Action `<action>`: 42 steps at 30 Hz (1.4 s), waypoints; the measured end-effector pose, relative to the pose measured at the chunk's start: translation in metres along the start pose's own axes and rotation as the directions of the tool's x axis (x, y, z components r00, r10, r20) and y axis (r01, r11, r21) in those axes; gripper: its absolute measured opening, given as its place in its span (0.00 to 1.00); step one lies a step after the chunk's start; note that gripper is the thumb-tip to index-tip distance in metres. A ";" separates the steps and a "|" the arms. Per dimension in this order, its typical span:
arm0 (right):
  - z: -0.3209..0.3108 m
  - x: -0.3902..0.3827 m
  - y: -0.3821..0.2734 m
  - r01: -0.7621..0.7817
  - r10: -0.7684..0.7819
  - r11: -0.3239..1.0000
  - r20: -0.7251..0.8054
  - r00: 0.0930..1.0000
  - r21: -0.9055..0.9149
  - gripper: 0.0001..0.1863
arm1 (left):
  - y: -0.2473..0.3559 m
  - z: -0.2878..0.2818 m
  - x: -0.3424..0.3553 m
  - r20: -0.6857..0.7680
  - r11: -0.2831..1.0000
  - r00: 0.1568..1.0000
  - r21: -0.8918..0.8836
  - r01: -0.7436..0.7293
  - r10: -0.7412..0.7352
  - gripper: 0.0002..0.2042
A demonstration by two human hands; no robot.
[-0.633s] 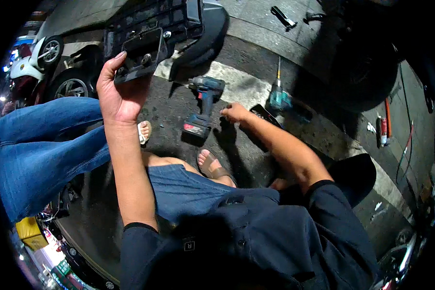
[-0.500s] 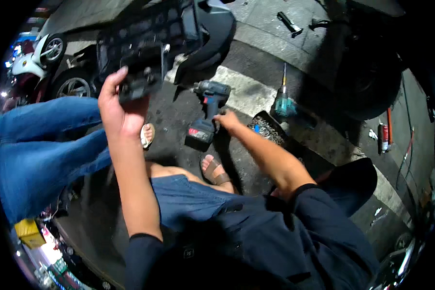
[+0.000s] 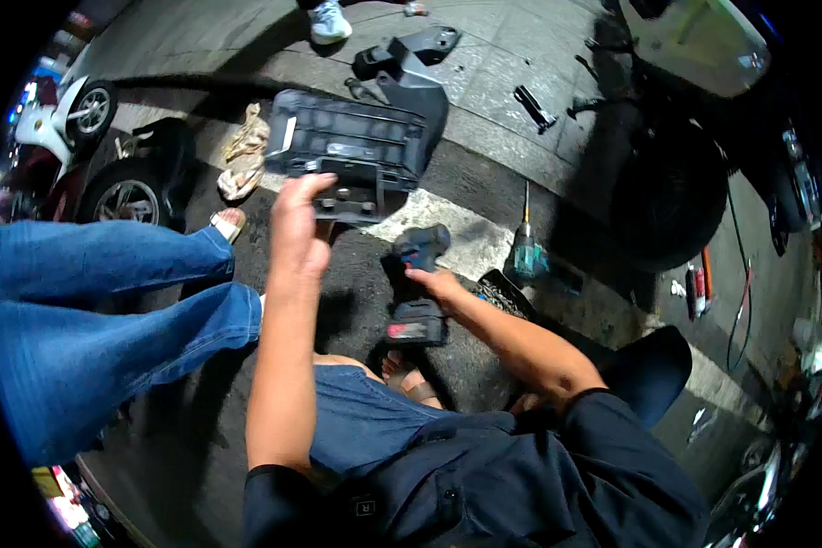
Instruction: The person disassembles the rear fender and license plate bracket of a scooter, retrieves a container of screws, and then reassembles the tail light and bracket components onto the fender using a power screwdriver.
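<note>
My left hand (image 3: 300,233) is closed on the near edge of a black ribbed plastic panel (image 3: 352,128), its thumb lying over a recessed part of the panel. Round pieces of hardware show in that recess. My right hand (image 3: 437,283) grips the handle of a dark cordless impact driver (image 3: 420,242), with a finger by the trigger. The driver's battery end points toward me, near my sandalled foot (image 3: 408,379). A gap separates the driver from the panel. My left fingers are mostly hidden.
A curved dark fairing (image 3: 420,87) lies beyond the panel, a crumpled cloth (image 3: 245,155) to its left. At right sit a teal power tool (image 3: 526,256), a tray of fasteners (image 3: 500,292) and a large tyre (image 3: 671,196). A person in jeans (image 3: 110,342) is at left.
The panel has come lower and to the right in view, and my left hand with it. My right hand has wrapped more fully round the driver, which has turned. A white shoe now shows.
</note>
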State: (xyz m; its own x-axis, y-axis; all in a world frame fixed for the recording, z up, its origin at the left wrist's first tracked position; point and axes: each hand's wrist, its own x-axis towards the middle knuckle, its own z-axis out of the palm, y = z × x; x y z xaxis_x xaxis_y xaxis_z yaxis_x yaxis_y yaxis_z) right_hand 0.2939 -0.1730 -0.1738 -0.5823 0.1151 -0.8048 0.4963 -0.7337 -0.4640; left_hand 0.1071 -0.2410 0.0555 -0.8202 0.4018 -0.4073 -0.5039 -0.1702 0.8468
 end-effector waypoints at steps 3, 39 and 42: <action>-0.044 -0.055 -0.019 -0.054 0.058 0.995 0.047 0.997 -0.081 0.27 | -0.030 0.030 -0.008 0.092 0.987 0.995 0.152 -0.045 0.031 0.08; -0.387 -0.317 0.025 -0.469 -0.068 0.372 -0.528 0.847 -0.801 0.22 | -0.167 -0.022 0.298 0.300 -0.122 0.949 0.950 -0.287 0.102 0.22; -0.383 -0.317 0.024 -0.521 -0.039 0.388 -0.578 0.815 -0.760 0.22 | -0.199 0.000 0.317 0.249 -0.202 0.968 0.950 -0.236 0.039 0.20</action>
State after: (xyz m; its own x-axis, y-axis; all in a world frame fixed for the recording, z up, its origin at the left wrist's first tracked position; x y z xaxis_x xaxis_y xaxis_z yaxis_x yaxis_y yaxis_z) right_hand 0.7368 0.0296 -0.0711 -0.1212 0.5096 -0.8518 0.9855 0.1646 -0.0418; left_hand -0.0527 -0.0797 -0.2423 -0.7460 0.6063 -0.2755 0.5534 0.7945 0.2500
